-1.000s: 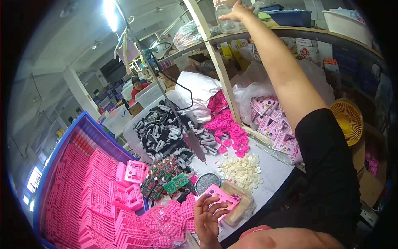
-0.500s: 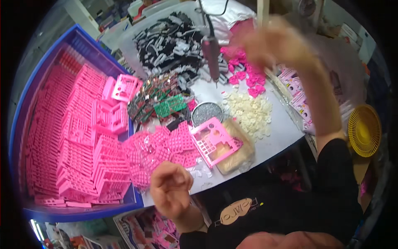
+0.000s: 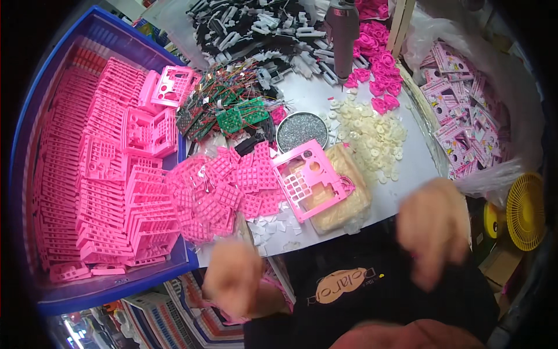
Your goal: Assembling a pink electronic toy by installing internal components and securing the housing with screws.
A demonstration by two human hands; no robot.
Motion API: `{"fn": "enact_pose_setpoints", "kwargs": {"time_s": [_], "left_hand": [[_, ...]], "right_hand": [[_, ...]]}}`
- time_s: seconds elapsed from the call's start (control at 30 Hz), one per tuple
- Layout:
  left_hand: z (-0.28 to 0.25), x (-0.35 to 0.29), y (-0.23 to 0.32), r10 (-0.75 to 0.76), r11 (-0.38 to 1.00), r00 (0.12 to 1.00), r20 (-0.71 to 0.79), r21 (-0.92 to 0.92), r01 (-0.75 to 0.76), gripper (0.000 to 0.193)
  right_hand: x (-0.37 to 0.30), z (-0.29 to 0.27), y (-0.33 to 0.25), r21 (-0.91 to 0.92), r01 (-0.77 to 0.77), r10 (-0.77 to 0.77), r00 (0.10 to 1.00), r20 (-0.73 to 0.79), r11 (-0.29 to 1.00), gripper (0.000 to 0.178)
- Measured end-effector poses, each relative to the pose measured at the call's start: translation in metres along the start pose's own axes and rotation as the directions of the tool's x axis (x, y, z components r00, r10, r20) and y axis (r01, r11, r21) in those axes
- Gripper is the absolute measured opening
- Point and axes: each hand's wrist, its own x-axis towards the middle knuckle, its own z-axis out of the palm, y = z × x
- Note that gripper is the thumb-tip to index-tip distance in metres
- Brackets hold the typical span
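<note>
My left hand (image 3: 233, 279) is at the near edge of the table, just below a heap of pink keypads (image 3: 226, 195); motion smears its fingers. Off the table's near right side is my right hand (image 3: 433, 232), also blurred, so what it may hold cannot be made out. Between them a pink plastic casing panel (image 3: 295, 200) with a key grid lies tilted on a yellowish plastic-wrapped pad (image 3: 354, 200). A round tin (image 3: 302, 132) of small metal screws stands behind it. Neither hand touches the panel.
A blue crate (image 3: 32, 110) of stacked pink casings fills the left. Circuit boards (image 3: 241, 115), black-and-grey parts (image 3: 256, 29), white discs (image 3: 372, 136) and pink rubbery pieces (image 3: 372, 46) lie in heaps. An electric screwdriver (image 3: 343, 41) hangs overhead. Printed cards (image 3: 465, 110) fill a bag at right.
My right hand has come down from the far pink pieces to the near right side. My left hand has shifted slightly down. The view has tilted nearer; the panel still lies on the pad.
</note>
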Motion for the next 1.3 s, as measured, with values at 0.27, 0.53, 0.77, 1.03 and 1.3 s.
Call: {"fn": "enact_pose_setpoints", "kwargs": {"time_s": [0.27,0.53,0.77,1.03,1.3], "left_hand": [[0.01,-0.042,-0.137,-0.653,0.602,0.739,-0.168,0.476,0.64,0.033],[0.023,-0.049,-0.109,-0.65,0.736,0.748,-0.135,-0.359,0.575,0.037],[0.043,-0.05,-0.102,-0.503,0.864,0.854,-0.13,-0.076,0.497,0.081],[0.017,-0.043,-0.113,-0.547,0.832,0.829,-0.118,-0.184,0.523,0.092],[0.029,-0.055,-0.124,-0.601,0.796,0.779,-0.178,-0.223,0.563,0.048]], "right_hand": [[-0.04,-0.002,0.096,-0.152,-0.866,0.374,0.356,-0.856,0.477,0.035],[-0.047,0.013,0.111,-0.021,-0.749,0.317,0.306,-0.898,0.662,0.084],[-0.048,0.022,0.082,-0.109,-0.768,0.434,0.466,-0.771,0.631,0.064],[-0.244,-0.2,-0.052,0.182,-0.688,-0.444,0.225,-0.867,-0.703,0.053],[-0.317,-0.246,-0.135,0.266,-0.685,-0.612,0.328,-0.72,-0.679,0.025]]}}
